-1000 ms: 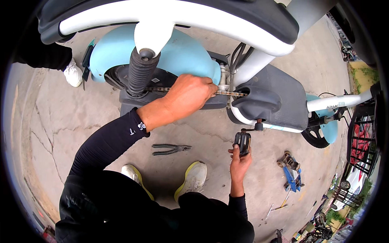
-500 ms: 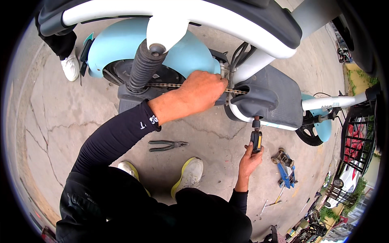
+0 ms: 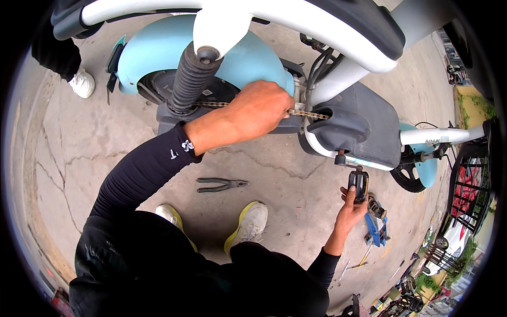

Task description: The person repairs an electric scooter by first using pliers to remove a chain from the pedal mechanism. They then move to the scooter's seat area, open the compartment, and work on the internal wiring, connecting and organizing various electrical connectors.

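A light-blue and white electric bike stands across the view, its rear fender (image 3: 153,50) on the left and its dark footboard (image 3: 369,127) on the right. My left hand (image 3: 259,110) is closed round the chain (image 3: 311,114), between the rear wheel and the dark chain cover. Part of the chain is hidden under my fingers. Low on the right, my right hand (image 3: 351,215) grips the black pedal (image 3: 359,185) from below. The pedal's crank arm (image 3: 343,159) reaches down and right from the frame. A ribbed black shock absorber (image 3: 194,79) stands left of my left hand.
Pliers (image 3: 222,185) lie on the cracked concrete ahead of my shoes (image 3: 251,224). Beyond my right hand is a blue floor jack (image 3: 376,224), with a yellow-handled tool (image 3: 364,257) beside it. At far left stands another person's white shoe (image 3: 82,83).
My right hand and the pedal have moved right, swinging the crank arm outward. My left hand stays closed on the chain, shifted slightly left and up. The other person's foot has moved left.
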Demonstrator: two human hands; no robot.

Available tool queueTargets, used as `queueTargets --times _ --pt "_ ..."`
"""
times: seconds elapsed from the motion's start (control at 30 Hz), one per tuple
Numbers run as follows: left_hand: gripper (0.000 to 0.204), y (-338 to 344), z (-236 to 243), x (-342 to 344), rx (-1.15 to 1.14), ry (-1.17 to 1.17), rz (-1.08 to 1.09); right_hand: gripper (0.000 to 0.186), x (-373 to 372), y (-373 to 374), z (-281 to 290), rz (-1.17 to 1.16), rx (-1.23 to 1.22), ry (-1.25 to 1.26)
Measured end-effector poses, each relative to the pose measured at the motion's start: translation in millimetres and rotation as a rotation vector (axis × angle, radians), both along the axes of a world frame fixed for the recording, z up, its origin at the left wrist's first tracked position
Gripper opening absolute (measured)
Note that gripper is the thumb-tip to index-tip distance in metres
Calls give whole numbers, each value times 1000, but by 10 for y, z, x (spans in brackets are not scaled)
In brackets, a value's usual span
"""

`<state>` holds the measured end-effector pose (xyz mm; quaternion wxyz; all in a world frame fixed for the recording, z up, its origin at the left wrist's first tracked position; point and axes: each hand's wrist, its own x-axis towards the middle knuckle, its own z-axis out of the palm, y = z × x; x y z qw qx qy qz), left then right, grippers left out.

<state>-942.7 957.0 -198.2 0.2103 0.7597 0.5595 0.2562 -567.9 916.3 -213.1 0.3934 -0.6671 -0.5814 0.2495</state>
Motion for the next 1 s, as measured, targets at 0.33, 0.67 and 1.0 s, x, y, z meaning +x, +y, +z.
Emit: queueTargets --times 0.33,0.67,1.0 --pt "15 -13 29 2 -33 -75 27 39 -74 10 161 -95 -160 249" --pt "17 28 -1 56 -208 -148 31 38 -370 69 738 46 16 158" --pt "21 7 29 53 -254 -160 17 37 -623 -22 854 171 10 217"
